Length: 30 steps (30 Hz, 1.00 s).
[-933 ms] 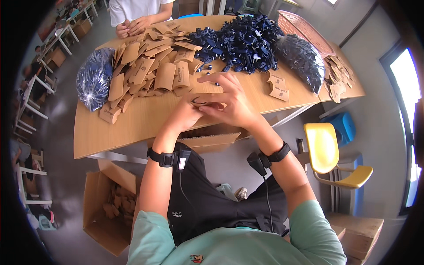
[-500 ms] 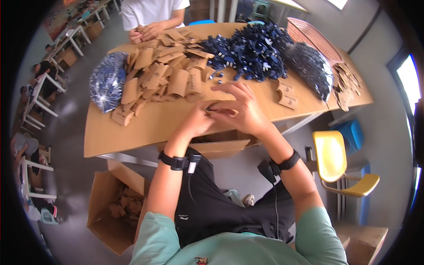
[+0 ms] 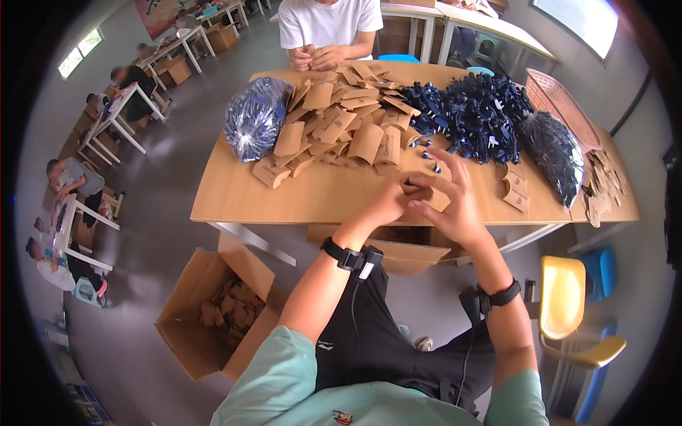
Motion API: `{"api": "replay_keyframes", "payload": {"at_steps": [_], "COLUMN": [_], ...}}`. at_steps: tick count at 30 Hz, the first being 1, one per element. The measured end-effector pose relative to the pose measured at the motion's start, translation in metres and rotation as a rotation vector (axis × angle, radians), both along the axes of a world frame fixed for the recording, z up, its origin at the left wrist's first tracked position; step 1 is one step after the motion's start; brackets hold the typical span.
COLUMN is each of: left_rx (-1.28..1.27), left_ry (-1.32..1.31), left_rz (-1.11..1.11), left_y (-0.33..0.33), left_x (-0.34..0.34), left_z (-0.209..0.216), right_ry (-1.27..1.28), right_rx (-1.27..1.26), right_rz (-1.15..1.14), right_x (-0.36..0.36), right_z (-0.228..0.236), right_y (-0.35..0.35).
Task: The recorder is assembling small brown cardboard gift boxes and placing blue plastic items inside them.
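My left hand [image 3: 395,200] is closed, its fingertips pinched around something small and dark that I cannot make out. Against those fingertips rests my right hand [image 3: 455,202], thumb and fingers spread, with a gap between them. Both hands are above the near edge of the wooden table [image 3: 284,202]. Just beyond them lie a few small blue-and-silver pieces [image 3: 428,154]. A heap of brown cardboard pillow boxes [image 3: 366,142] covers the table's middle left. Right of it is a pile of dark blue small items [image 3: 476,117] with metallic bits. Two flattened brown boxes [image 3: 516,190] lie right of my hands.
Plastic bags of dark blue items stand left [image 3: 256,124] and right [image 3: 558,156]. A pink basket [image 3: 561,106] is behind the right one. Across the table sits a person in white [image 3: 330,32]. An open carton [image 3: 188,319] is on the floor; a yellow chair [image 3: 563,298] stands right.
The view has shifted, so the table sits farther right in the picture. My hands stay together over the near edge; the right fingers have shifted slightly against the left.
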<state>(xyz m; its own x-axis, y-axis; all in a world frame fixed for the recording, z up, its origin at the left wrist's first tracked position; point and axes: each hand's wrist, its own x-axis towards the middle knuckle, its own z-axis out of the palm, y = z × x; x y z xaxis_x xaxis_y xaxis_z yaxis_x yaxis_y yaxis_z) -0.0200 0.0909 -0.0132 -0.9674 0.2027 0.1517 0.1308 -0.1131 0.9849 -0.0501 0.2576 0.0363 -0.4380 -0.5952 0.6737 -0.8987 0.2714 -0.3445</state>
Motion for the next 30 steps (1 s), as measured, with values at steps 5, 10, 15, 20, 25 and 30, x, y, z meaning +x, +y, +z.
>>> {"api": "replay_keyframes", "payload": {"at_steps": [5, 10, 15, 20, 25, 30], "left_rx": [-0.205, -0.461, -0.228, -0.148, -0.179, -0.140], "left_ry": [0.429, 0.435, 0.304, 0.211, 0.217, -0.023], "left_rz": [0.303, 0.385, 0.243, 0.263, 0.306, 0.214], "left_y": [0.001, 0.000, -0.001, -0.002, -0.001, -0.002], "left_x": [-0.011, -0.018, -0.014, -0.013, -0.015, -0.008], "left_z": [-0.015, -0.030, -0.023, -0.020, -0.022, -0.006], "right_ry": [-0.452, -0.489, -0.640, -1.048, -1.203, -1.283], "right_rx": [-0.190, -0.181, -0.212, -0.278, -0.415, -0.527], "right_rz": [-0.115, -0.166, -0.111, -0.019, 0.077, 0.122], "right_x": [0.012, -0.007, -0.020, -0.016, -0.014, -0.014], "right_z": [-0.011, -0.024, -0.024, -0.020, -0.026, -0.030], "right_y": [-0.007, -0.015, -0.012, -0.016, -0.027, -0.034]}}
